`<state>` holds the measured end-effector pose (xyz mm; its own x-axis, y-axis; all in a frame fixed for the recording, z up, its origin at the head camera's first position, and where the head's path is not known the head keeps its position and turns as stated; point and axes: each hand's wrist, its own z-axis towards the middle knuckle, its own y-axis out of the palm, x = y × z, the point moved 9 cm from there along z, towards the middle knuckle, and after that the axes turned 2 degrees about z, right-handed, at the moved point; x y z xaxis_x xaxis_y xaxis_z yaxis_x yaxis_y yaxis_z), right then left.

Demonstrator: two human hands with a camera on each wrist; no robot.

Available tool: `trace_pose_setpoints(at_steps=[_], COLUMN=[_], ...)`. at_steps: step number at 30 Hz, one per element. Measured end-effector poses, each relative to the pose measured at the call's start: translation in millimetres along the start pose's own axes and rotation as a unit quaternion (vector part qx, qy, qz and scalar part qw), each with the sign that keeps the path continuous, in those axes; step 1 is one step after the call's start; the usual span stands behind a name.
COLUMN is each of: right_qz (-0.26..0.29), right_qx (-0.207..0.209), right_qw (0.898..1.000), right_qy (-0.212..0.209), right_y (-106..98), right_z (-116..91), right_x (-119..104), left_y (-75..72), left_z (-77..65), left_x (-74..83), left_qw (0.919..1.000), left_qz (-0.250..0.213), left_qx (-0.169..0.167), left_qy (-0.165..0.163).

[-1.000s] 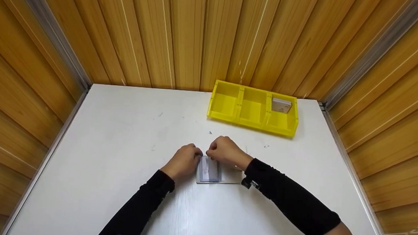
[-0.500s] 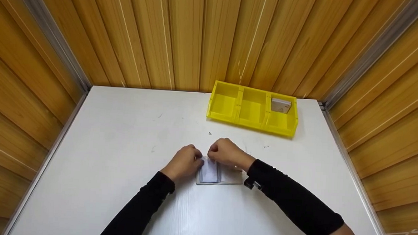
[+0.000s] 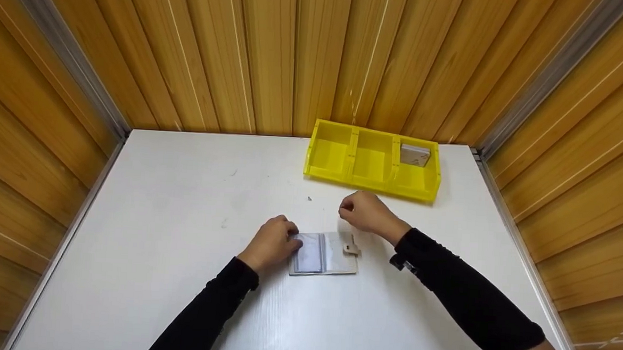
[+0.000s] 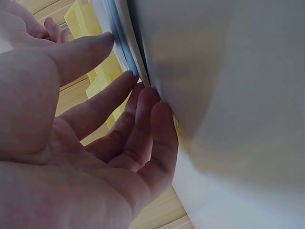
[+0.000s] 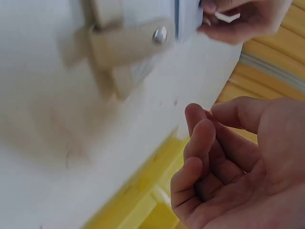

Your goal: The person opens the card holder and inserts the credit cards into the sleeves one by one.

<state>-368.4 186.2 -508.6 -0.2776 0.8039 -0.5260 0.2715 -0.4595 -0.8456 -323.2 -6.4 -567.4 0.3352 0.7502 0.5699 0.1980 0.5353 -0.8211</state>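
An open card holder (image 3: pixel 339 254) lies on the white table, with clear plastic sleeves and a beige cover. A beige strap with a metal snap (image 5: pixel 160 35) sticks out at its right side. My left hand (image 3: pixel 272 242) grips the holder's left edge; in the left wrist view the thumb lies at the sleeves and the other fingertips (image 4: pixel 147 93) meet the cover's edge. Up and to the right of the holder is my right hand (image 3: pixel 368 212), apart from it, with loosely curled fingers and nothing between them.
Behind the hands stands a yellow three-compartment bin (image 3: pixel 373 162). Its right compartment holds a small pale block-like thing (image 3: pixel 414 155). Wood-patterned panels (image 3: pixel 270 55) wall in the table (image 3: pixel 183 189) at the back and both sides.
My right hand has left the top of the sleeves and moved up and right, which uncovers the holder's right half and its strap. My left hand stays at the left edge.
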Motion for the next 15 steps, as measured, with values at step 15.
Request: trace_pose_setpoints(at_steps=[15], right_qz=[-0.042], right_qx=[0.052], right_qw=[0.99], right_qy=[0.123], right_y=[-96.9], right_z=[5.6], right_x=[60.4], left_y=[-7.2], left_z=[-9.9], left_x=[-5.2], left_qw=[0.9998], left_qz=[0.006], left_qx=[0.0], left_qy=[-0.019])
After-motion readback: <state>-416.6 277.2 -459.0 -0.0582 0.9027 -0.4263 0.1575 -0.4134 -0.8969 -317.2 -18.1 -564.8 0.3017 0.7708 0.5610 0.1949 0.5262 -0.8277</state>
